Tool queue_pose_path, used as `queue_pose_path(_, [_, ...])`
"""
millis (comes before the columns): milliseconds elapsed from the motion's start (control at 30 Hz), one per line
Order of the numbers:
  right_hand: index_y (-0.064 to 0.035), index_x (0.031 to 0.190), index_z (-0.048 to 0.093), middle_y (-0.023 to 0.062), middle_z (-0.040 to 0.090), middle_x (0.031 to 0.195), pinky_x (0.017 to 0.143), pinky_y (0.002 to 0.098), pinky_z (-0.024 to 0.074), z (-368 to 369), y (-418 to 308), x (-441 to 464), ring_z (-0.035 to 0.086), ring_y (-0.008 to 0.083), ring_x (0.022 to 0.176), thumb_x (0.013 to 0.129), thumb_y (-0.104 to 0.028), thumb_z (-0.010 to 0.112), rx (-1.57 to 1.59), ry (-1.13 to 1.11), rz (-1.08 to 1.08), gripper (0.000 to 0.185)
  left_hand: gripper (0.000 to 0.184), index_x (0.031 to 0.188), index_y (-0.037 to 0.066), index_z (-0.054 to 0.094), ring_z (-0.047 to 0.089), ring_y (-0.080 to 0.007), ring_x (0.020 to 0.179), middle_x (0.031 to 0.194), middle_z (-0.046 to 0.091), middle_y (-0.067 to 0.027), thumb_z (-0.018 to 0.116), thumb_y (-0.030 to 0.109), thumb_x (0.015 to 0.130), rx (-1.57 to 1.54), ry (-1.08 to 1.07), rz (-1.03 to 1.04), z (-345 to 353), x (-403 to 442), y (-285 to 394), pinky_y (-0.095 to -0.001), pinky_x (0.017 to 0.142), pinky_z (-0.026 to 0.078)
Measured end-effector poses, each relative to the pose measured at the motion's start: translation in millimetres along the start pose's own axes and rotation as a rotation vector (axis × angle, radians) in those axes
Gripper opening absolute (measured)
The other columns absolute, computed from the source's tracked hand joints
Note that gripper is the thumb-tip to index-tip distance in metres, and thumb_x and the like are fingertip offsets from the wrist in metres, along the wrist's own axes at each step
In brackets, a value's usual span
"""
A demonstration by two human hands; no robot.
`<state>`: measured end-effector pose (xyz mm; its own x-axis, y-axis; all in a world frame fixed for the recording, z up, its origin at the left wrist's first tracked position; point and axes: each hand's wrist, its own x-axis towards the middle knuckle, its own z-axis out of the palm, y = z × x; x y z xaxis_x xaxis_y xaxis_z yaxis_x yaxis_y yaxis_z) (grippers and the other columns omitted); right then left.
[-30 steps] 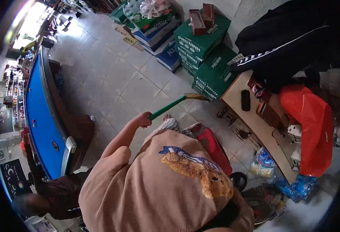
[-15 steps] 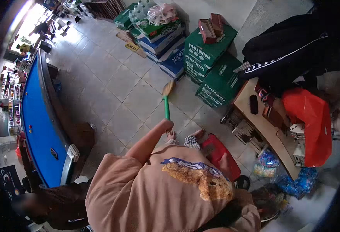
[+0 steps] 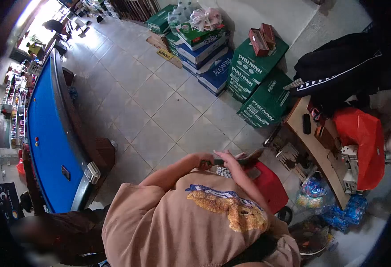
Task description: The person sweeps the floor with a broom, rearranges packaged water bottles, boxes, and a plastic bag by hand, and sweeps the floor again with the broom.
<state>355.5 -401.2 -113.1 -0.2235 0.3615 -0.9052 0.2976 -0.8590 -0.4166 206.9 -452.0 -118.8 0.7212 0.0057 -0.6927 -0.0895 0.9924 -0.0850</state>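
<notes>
My left hand (image 3: 204,161) is closed around the green handle of a small brush (image 3: 251,159), held crosswise in front of my body. The bristle end points to the right. Just over the handle is my right hand (image 3: 225,156), its fingers stretched out toward my left hand. Whether it touches the handle I cannot tell. Below the brush, a red plastic chair (image 3: 270,189) stands close to my right forearm.
Green PHU NINH cartons (image 3: 266,95) and blue Aquafina cases (image 3: 217,73) are stacked ahead. A blue pool table (image 3: 53,147) runs along the left, with a person in dark clothes (image 3: 77,229) nearby. At right is a wooden table (image 3: 313,147) with a red bag (image 3: 364,147).
The brush has swung from pointing forward over the floor to lying crosswise near my body. My right hand has come up from the red chair to the brush. The view has shifted slightly.
</notes>
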Motion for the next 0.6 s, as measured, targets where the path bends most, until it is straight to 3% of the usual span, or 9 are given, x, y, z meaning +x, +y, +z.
queue_pose_path(33, [-0.0068,0.098,0.029,0.0134,0.047,0.091,0.043,0.0336,0.0454,12,-4,-12,0.052,0.0233,0.059,0.064,-0.015,0.065,0.051,0.027,0.005,0.051,0.015,0.058,0.003,0.048,0.036,-0.009,0.035,0.047,0.042,-0.0012,0.053,0.015,0.065,0.004,0.0,-0.001,7,-19,-10,-0.0203,0.032,0.028])
queue_pose_path(100, [-0.0098,0.11,0.018,0.0148,0.047,0.091,0.044,0.0348,0.0464,23,26,10,0.052,0.025,0.061,0.062,-0.013,0.066,0.199,0.015,-0.028,0.069,0.015,0.063,0.002,0.049,0.046,-0.0137,0.045,0.052,0.049,-0.0031,0.051,0.016,0.068,1.417,0.257,0.723,32,-57,-26,-0.0251,0.04,0.037])
queue_pose_path(167, [-0.0119,0.117,0.014,0.0145,0.046,0.092,0.046,0.0355,0.0475,23,41,31,0.053,0.0265,0.063,0.062,-0.011,0.065,0.19,-0.065,0.031,0.075,0.012,0.073,0.002,0.051,0.051,-0.0163,0.055,0.058,0.053,-0.0039,0.051,0.012,0.068,1.258,0.457,0.554,28,-44,-39,-0.0287,0.05,0.04])
queue_pose_path(233, [-0.0128,0.121,0.017,0.0121,0.048,0.089,0.05,0.0348,0.0481,27,33,30,0.053,0.0243,0.065,0.064,-0.01,0.063,0.285,-0.249,0.068,0.073,0.011,0.076,0.004,0.052,0.051,-0.0179,0.058,0.064,0.055,-0.0044,0.051,0.012,0.069,-0.122,0.251,0.346,7,-13,-45,-0.0306,0.05,0.04])
queue_pose_path(267, [-0.0108,0.111,0.036,0.0082,0.05,0.083,0.05,0.0323,0.0467,27,29,24,0.052,0.0199,0.065,0.068,-0.013,0.059,0.257,-0.338,-0.033,0.048,0.011,0.077,0.004,0.052,0.051,-0.0177,0.058,0.065,0.055,-0.0043,0.05,0.011,0.069,-0.278,0.234,0.328,7,-8,-47,-0.0304,0.05,0.04])
queue_pose_path(400, [-0.0106,0.091,0.049,0.0044,0.049,0.075,0.05,0.0283,0.0421,19,26,25,0.049,0.0155,0.061,0.072,-0.018,0.053,0.193,-0.292,-0.188,0.021,0.012,0.08,0.003,0.052,0.05,-0.0166,0.059,0.066,0.054,-0.004,0.049,0.01,0.07,-0.046,0.197,0.369,23,17,-21,-0.0295,0.051,0.04])
queue_pose_path(467, [-0.0111,0.089,0.049,0.0041,0.049,0.073,0.05,0.0283,0.0419,5,29,24,0.048,0.0153,0.06,0.072,-0.018,0.053,0.149,-0.268,-0.171,0.019,0.012,0.081,0.003,0.052,0.049,-0.0161,0.06,0.067,0.054,-0.0039,0.049,0.009,0.071,0.137,0.178,0.374,33,35,-8,-0.029,0.051,0.039])
queue_pose_path(533, [-0.0115,0.088,0.049,0.0037,0.049,0.072,0.05,0.0284,0.0417,-11,41,14,0.048,0.0151,0.059,0.072,-0.018,0.052,0.117,-0.241,-0.148,0.017,0.013,0.082,0.003,0.052,0.049,-0.0155,0.06,0.067,0.053,-0.0038,0.048,0.008,0.071,0.53,0.137,0.427,36,49,0,-0.0286,0.051,0.039])
queue_pose_path(600, [-0.013,0.085,0.049,0.0014,0.048,0.07,0.047,0.0273,0.0415,-21,64,6,0.048,0.013,0.059,0.076,-0.018,0.05,0.485,-0.249,-0.127,0.011,0.013,0.084,0.002,0.052,0.048,-0.015,0.061,0.068,0.053,-0.0036,0.048,0.008,0.072,1.43,0.045,0.698,33,54,3,-0.0281,0.051,0.039])
